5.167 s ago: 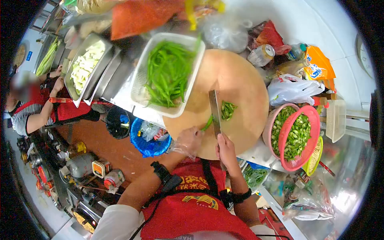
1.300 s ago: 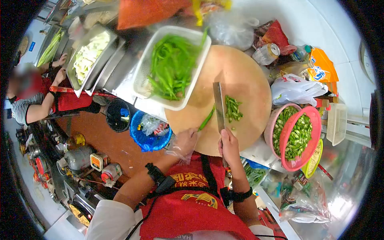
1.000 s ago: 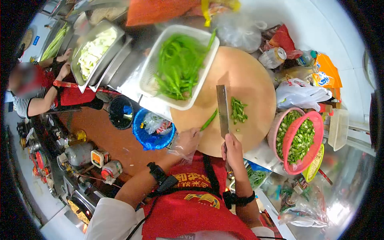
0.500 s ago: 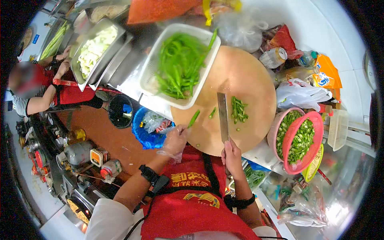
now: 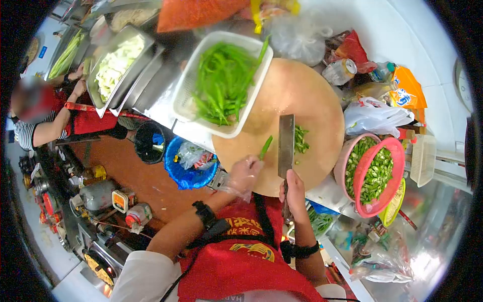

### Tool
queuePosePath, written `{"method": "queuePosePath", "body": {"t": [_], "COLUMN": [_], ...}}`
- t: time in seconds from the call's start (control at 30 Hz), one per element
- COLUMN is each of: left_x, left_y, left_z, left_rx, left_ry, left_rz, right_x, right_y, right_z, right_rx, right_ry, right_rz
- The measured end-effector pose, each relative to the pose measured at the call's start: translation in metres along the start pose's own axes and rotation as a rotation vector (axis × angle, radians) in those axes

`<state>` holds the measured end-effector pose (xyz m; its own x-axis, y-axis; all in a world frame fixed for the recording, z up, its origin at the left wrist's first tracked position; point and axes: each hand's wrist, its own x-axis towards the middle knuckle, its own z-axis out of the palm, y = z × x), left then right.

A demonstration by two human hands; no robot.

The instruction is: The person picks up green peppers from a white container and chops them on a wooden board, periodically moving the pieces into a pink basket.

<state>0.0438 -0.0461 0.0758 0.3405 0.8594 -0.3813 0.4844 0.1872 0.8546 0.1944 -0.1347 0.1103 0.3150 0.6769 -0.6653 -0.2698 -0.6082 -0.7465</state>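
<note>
My left hand [image 5: 245,174], in a clear plastic glove, pinches the lower end of a green chili pepper [image 5: 266,146] over the round wooden chopping board [image 5: 307,83]. In my right hand [image 5: 295,193] is the handle of a cleaver [image 5: 287,143], its broad blade pointing away from me over the board. Just right of the blade lies a small heap of cut pepper pieces [image 5: 301,139], partly hidden by it. A white basket [image 5: 179,108] of whole green peppers [image 5: 221,80] overlaps the board's far left edge.
Right of the board, pink baskets [image 5: 401,173] hold cut peppers. A white plastic bag [image 5: 375,117], a can [image 5: 339,72] and packets stand behind them. A blue-lined bin [image 5: 186,182] is at lower left. Another person [image 5: 48,110] handles a metal tray [image 5: 121,70] at far left.
My left hand has moved right with the pepper, closer to the cleaver. The blade has turned to show more of its flat side and now covers part of the cut pieces.
</note>
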Motion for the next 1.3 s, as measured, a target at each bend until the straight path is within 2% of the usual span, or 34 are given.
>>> {"method": "queuePosePath", "body": {"t": [0.07,0.17,0.27,0.4,0.47,0.7,0.77,0.9,0.97,1.03,1.2,1.27,1.3], "left_x": [0.006,0.012,0.015,0.022,0.025,0.032,0.032,0.041,0.043,0.043,0.044,0.04,0.045], "left_y": [-0.001,-0.013,-0.021,-0.018,-0.006,-0.01,-0.001,-0.028,-0.022,-0.011,-0.01,0.009,-0.003], "left_z": [0.013,0.022,0.022,0.021,0.016,0.018,0.014,0.023,0.022,0.017,0.017,0.007,0.009], "left_rx": [-0.005,0.181,0.169,0.249,0.249,0.287,0.367,0.315,0.373,0.368,0.376,0.506,0.507], "left_ry": [-0.114,-0.143,-0.155,-0.159,-0.208,-0.225,-0.199,-0.209,-0.201,-0.179,-0.181,-0.164,-0.158], "left_rz": [-0.148,-0.03,0.048,0.042,-0.054,0.03,-0.023,0.034,0.046,0.054,-0.002,-0.022,-0.026], "right_x": [-0.002,0.007,0.0,0.005,0.01,0.003,0.002,-0.003,0.005,-0.001,-0.002,0.002,0.002], "right_y": [-0.005,-0.003,-0.012,-0.008,-0.009,-0.005,-0.011,-0.007,-0.004,-0.011,-0.001,-0.004,-0.005], "right_z": [0.003,0.005,0.011,0.014,0.016,0.016,0.016,0.017,0.017,0.017,0.016,0.016,0.016], "right_rx": [-0.006,-0.082,-0.056,-0.07,-0.141,-0.111,-0.14,-0.074,-0.125,-0.127,-0.13,-0.155,-0.156], "right_ry": [0.026,-0.006,0.014,0.008,0.003,0.028,-0.024,-0.002,-0.022,-0.022,-0.026,-0.046,-0.052], "right_rz": [-0.011,-0.029,-0.025,-0.087,-0.027,-0.022,-0.018,-0.062,0.024,0.006,-0.012,0.043,0.042]}}
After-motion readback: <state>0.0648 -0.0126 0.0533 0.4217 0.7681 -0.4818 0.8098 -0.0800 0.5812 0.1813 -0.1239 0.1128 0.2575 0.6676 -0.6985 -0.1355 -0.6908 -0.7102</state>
